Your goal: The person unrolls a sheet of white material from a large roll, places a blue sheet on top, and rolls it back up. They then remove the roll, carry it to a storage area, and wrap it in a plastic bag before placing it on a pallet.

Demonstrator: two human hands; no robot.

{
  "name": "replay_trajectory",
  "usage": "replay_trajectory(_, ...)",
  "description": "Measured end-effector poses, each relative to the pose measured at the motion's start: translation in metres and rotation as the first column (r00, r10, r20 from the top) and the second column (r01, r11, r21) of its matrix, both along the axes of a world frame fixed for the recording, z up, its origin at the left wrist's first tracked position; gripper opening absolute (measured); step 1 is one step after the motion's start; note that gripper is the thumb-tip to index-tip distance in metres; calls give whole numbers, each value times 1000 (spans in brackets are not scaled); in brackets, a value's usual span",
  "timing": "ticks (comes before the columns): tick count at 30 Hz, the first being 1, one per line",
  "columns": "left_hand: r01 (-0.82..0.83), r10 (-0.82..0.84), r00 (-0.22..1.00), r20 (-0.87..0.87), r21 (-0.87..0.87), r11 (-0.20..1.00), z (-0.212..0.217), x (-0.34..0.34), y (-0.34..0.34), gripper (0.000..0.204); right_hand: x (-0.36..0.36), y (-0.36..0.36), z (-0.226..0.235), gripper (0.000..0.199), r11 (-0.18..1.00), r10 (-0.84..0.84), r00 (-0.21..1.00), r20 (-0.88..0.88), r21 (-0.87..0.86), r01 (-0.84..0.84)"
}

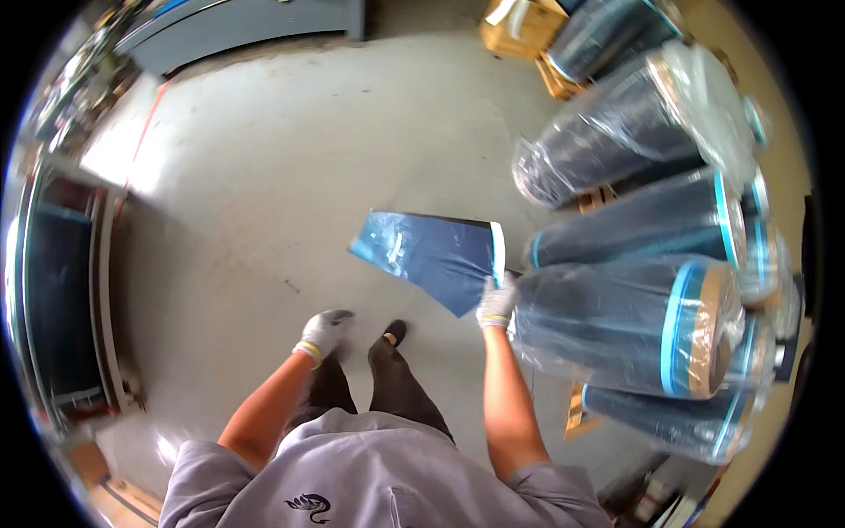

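Note:
My right hand (497,304), in a pale knit glove, is closed on the near corner of a dark blue, glossy sheet of film (436,251). A white strip runs along the sheet's right edge, by my fingers. The sheet hangs out to the left over the floor, its far left end lighter and shiny. My left hand (326,333), gloved too with dark fingertips, hangs low in front of my left leg, away from the sheet. Its fingers are stretched toward the right, slightly smeared, and nothing shows in them.
Large dark rolls wrapped in clear plastic (616,321) lie stacked close to my right, some on wooden pallets (578,414). At the left stands a metal-framed rack (110,299) with a dark panel. A grey cabinet (255,35) and a cardboard box (519,31) are farther off.

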State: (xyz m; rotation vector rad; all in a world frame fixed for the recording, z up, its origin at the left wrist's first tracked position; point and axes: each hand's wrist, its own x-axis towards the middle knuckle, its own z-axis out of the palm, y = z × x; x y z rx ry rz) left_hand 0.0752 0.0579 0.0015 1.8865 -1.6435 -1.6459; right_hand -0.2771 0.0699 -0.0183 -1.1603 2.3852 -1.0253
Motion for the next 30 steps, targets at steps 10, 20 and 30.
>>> replay_trajectory(10, -946, 868, 300, 395, 4, 325, -100, 444, 546, 26, 138, -4, 101, 47, 879, 405, 913, 44, -293, -375)
replay_trajectory(20, -734, 782, -510, 358, 292, -613, -96, 363, 900, 20, 413, 13, 136, 43, 810, 513, 314, -799, 329, -486)
replay_trajectory(30, -689, 753, -650, 99, 341, -640, -109, 491, 875, 25, 743, 45, 108, 21, 708, 696, 337, -634, 685, -175)
